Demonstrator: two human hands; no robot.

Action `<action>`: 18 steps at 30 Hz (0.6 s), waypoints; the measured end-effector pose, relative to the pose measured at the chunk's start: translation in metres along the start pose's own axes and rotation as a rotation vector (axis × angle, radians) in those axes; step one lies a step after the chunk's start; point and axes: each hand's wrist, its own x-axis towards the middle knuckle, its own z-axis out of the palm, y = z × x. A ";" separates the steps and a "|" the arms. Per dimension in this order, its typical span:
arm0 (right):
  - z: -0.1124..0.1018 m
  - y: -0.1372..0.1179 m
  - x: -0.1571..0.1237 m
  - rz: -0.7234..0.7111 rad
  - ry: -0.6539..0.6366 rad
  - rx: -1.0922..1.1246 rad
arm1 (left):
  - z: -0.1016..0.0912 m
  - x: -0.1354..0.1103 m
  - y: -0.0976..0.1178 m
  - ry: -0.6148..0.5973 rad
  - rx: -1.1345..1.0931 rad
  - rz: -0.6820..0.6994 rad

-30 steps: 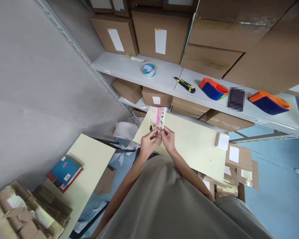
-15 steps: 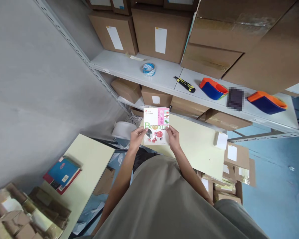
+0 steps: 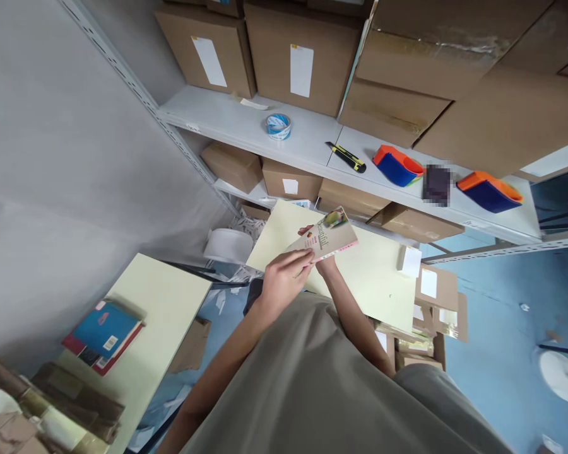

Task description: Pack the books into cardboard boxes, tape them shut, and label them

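Over one of two cream tables [image 3: 372, 280], two hands [image 3: 284, 280] pinch one tilted book [image 3: 334, 236].

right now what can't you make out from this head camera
Head view:
- Most of the right hand: hidden beneath the pale rectangular book.
- The book's finest print: too small to read.
- The dark item on the long grey shelf: pixelated, so unidentifiable.
- The brown cardboard pile: cut off by the left and bottom edges.
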 end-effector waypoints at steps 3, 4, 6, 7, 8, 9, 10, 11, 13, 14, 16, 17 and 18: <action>-0.004 -0.004 -0.003 0.015 0.015 -0.004 | -0.003 -0.005 0.004 -0.012 -0.063 -0.064; -0.006 -0.007 -0.005 0.010 0.029 -0.037 | -0.005 -0.005 0.000 0.002 -0.123 -0.139; -0.008 -0.013 -0.009 0.000 0.074 -0.102 | -0.012 -0.001 -0.016 0.064 -0.289 -0.347; -0.008 -0.016 -0.011 -0.005 0.096 -0.120 | -0.016 0.002 -0.027 0.111 -0.389 -0.462; -0.006 -0.020 -0.012 -0.010 0.112 -0.131 | -0.019 0.006 -0.039 0.161 -0.485 -0.567; -0.004 -0.024 -0.014 -0.015 0.117 -0.140 | -0.020 0.009 -0.052 0.209 -0.570 -0.653; 0.001 -0.027 -0.016 -0.022 0.106 -0.158 | -0.020 0.013 -0.065 0.247 -0.630 -0.713; 0.007 -0.030 -0.018 -0.035 0.090 -0.190 | -0.019 0.016 -0.076 0.266 -0.666 -0.750; 0.024 -0.033 -0.026 -0.096 0.044 -0.310 | -0.012 0.019 -0.094 0.259 -0.696 -0.776; 0.034 -0.033 -0.031 -0.143 0.009 -0.389 | -0.007 0.018 -0.100 0.234 -0.689 -0.764; 0.054 -0.028 -0.045 -0.247 -0.114 -0.561 | 0.002 0.012 -0.106 0.180 -0.651 -0.712; 0.062 -0.025 -0.053 -0.296 -0.197 -0.647 | 0.006 0.007 -0.106 0.159 -0.625 -0.686; 0.070 -0.020 -0.062 -0.338 -0.286 -0.732 | 0.009 0.000 -0.105 0.152 -0.591 -0.641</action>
